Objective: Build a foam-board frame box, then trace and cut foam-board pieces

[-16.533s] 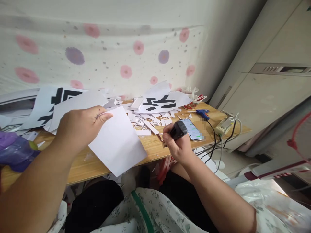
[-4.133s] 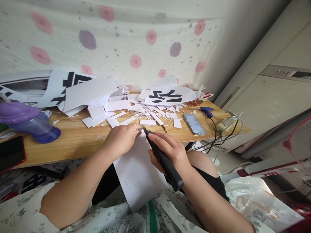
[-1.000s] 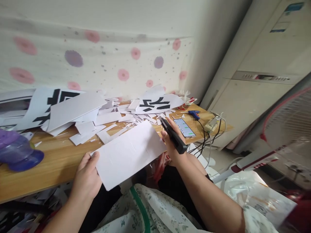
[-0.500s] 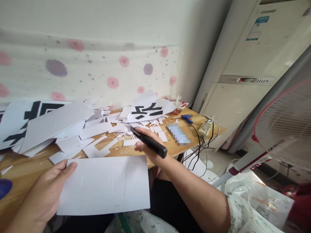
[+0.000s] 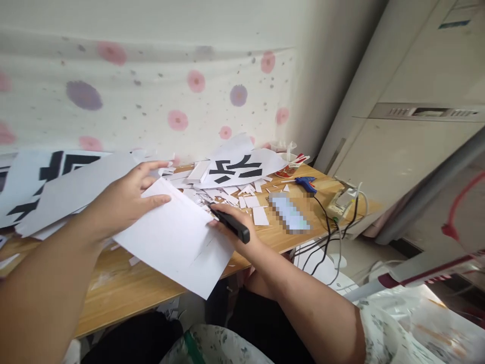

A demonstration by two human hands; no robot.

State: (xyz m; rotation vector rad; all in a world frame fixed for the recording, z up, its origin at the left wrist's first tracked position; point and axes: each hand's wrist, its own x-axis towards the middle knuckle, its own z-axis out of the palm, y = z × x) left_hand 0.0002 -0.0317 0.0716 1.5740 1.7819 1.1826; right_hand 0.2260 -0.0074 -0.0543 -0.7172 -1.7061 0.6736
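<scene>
A white sheet of board point(image 5: 170, 237) is tilted above the table's front edge, with thin cut lines near its right end. My left hand point(image 5: 129, 197) holds its upper left part, thumb over the face, index finger stretched out past the edge. In my right hand point(image 5: 240, 227) is a black utility knife point(image 5: 231, 223), its front end pointing away to the upper left. The fingertips of that hand are at the board's right edge; whether they also grip the board I cannot tell.
White offcuts point(image 5: 250, 202) litter the wooden table point(image 5: 125, 298). Printed sheets with black shapes point(image 5: 238, 169) lie behind. To the right are a blue glue gun point(image 5: 305, 183), a blurred phone point(image 5: 290, 212), a power strip point(image 5: 341, 202) with cables and a fan point(image 5: 417, 270).
The board has turned clockwise and moved up and right, towards my right hand. My left hand has moved up and right with it. The knife remains in my right hand; the view has shifted right.
</scene>
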